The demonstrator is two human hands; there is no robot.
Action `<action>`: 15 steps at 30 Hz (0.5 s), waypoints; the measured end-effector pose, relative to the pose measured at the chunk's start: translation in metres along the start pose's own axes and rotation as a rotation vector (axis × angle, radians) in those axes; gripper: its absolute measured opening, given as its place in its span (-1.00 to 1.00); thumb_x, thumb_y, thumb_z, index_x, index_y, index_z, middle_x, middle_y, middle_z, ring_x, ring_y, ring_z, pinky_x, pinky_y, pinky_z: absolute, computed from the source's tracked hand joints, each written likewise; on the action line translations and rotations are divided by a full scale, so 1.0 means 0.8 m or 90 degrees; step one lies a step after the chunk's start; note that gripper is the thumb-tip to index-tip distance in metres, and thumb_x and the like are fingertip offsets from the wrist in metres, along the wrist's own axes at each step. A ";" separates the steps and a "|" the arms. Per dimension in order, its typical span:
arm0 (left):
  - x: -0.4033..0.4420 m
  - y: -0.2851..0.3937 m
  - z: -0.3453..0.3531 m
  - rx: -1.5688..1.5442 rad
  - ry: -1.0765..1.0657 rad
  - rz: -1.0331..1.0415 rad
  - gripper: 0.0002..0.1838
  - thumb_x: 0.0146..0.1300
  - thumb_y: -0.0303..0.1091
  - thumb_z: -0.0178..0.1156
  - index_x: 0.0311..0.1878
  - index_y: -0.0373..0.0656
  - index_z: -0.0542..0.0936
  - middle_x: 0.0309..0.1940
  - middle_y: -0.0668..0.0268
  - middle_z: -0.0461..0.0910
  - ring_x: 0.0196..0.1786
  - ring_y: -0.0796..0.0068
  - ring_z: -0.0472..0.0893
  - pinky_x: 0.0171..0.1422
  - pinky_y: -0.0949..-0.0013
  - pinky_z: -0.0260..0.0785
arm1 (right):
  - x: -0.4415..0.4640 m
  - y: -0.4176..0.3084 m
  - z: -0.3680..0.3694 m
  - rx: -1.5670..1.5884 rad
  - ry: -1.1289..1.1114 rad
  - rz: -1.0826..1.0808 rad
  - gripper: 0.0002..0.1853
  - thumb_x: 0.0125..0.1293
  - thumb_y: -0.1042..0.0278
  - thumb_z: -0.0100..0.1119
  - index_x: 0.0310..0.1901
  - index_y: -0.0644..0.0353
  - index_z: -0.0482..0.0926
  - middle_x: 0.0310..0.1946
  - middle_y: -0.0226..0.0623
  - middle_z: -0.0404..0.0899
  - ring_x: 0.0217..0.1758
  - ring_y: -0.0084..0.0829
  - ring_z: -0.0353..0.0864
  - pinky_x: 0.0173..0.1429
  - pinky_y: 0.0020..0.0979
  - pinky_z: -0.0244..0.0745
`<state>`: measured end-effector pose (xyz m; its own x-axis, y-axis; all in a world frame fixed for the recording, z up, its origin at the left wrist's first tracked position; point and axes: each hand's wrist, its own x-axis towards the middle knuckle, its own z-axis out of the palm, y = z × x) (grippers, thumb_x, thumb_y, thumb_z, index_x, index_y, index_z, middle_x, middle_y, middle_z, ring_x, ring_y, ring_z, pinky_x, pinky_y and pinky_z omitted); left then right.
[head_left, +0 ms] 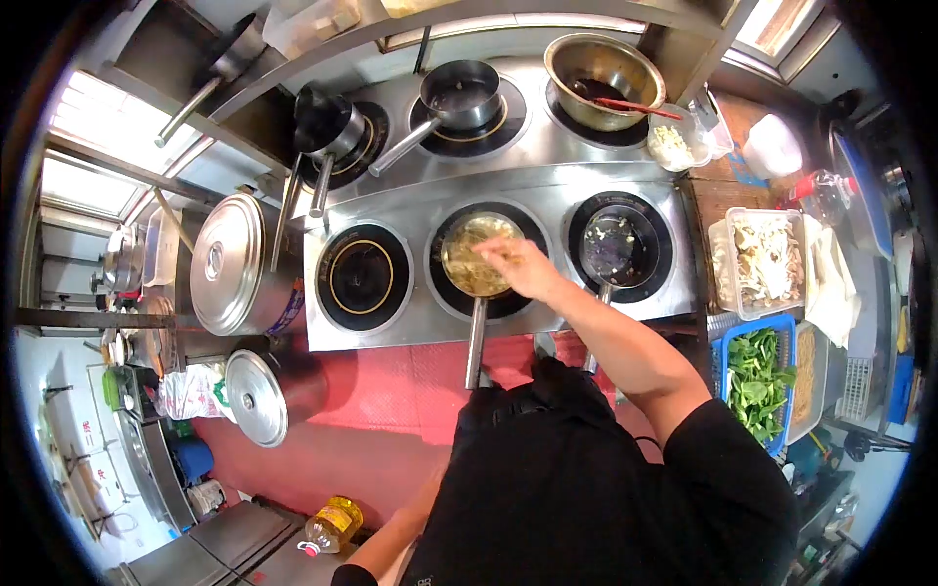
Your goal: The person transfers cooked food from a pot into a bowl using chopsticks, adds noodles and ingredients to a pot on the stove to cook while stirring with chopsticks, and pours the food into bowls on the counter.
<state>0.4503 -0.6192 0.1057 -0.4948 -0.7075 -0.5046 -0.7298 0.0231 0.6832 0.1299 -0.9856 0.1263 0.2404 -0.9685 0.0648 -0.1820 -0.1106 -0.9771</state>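
Observation:
My right hand [518, 266] is over the front middle saucepan [479, 256], which holds pale strips in liquid. Its fingers point down and look pinched together; whatever they hold is too small to make out. The pan's long handle [476, 342] points toward me and no hand is on it. To the right, a dark-bottomed pan [608, 244] with a few pale bits inside sits on the front right burner. My left hand [422, 496] hangs low beside my body, near an oil bottle [333, 525]. Its fingers are blurred and partly hidden.
Behind stand a saucepan [459, 96] and a large metal bowl [604, 78] with a red-handled utensil. At right are sliced mushrooms in a tub [767, 259] and greens in a blue basket [757, 376]. Large lidded pots [227, 264] stand left of the front left burner [363, 276].

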 end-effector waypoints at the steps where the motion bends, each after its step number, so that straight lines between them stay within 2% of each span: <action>1: 0.005 -0.004 -0.007 0.017 0.014 0.030 -0.37 0.30 -0.20 0.10 0.40 -0.21 0.26 0.32 -0.09 0.30 0.34 -0.08 0.34 0.40 0.09 0.21 | -0.009 -0.005 0.007 0.025 -0.059 0.056 -0.78 0.42 0.36 0.10 0.00 0.18 0.64 -0.10 -0.21 0.69 -0.03 -0.40 0.65 0.12 -0.40 0.50; 3: 0.017 -0.014 -0.018 0.045 0.042 0.088 -0.35 0.29 -0.20 0.11 0.42 -0.20 0.24 0.36 -0.08 0.27 0.36 -0.08 0.31 0.41 0.09 0.20 | -0.029 -0.007 0.002 -0.013 -0.085 0.055 -0.78 0.42 0.36 0.10 0.00 0.18 0.65 -0.11 -0.22 0.69 -0.04 -0.42 0.66 0.11 -0.41 0.50; 5: 0.025 -0.023 -0.025 0.026 0.029 0.087 -0.32 0.29 -0.19 0.12 0.43 -0.19 0.22 0.39 -0.07 0.24 0.38 -0.08 0.29 0.42 0.09 0.18 | -0.048 -0.007 -0.019 -0.048 -0.107 0.085 -0.79 0.41 0.37 0.11 0.00 0.18 0.65 -0.13 -0.22 0.70 -0.07 -0.45 0.66 0.09 -0.43 0.51; 9: 0.032 -0.029 -0.039 -0.145 -0.130 -0.043 -0.26 0.28 -0.17 0.12 0.48 -0.18 0.13 0.48 -0.01 0.10 0.46 -0.03 0.18 0.48 0.12 0.11 | -0.066 -0.029 -0.072 -0.075 -0.056 0.190 -0.79 0.43 0.38 0.10 -0.01 0.19 0.65 -0.16 -0.27 0.70 -0.09 -0.52 0.63 0.07 -0.48 0.50; 10: 0.032 -0.022 -0.048 -0.206 -0.154 -0.084 -0.22 0.27 -0.13 0.15 0.49 -0.17 0.11 0.47 -0.03 0.11 0.45 -0.04 0.20 0.47 0.13 0.13 | -0.066 -0.033 -0.071 -0.080 -0.057 0.189 -0.79 0.43 0.38 0.10 -0.01 0.19 0.65 -0.16 -0.27 0.70 -0.09 -0.52 0.63 0.07 -0.48 0.50; 13: 0.039 -0.030 -0.048 -0.317 -0.175 -0.124 -0.11 0.21 -0.05 0.22 0.52 -0.13 0.04 0.46 -0.07 0.13 0.43 -0.05 0.25 0.45 0.14 0.15 | -0.061 -0.032 -0.056 0.069 0.021 0.056 -0.80 0.44 0.42 0.08 0.00 0.19 0.64 -0.17 -0.31 0.69 -0.11 -0.57 0.60 0.04 -0.51 0.49; 15: 0.041 -0.029 -0.056 -0.362 -0.175 -0.123 -0.03 0.17 0.00 0.27 0.53 -0.10 0.00 0.45 -0.09 0.14 0.42 -0.06 0.27 0.44 0.15 0.17 | -0.052 -0.023 -0.027 0.024 -0.008 0.044 -0.80 0.44 0.41 0.08 0.01 0.19 0.63 -0.15 -0.29 0.68 -0.09 -0.57 0.60 0.05 -0.49 0.49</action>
<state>0.4723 -0.6746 0.0968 -0.5369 -0.4543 -0.7108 -0.4922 -0.5156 0.7014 0.1028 -0.9482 0.1458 0.2403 -0.9707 -0.0056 -0.1624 -0.0345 -0.9861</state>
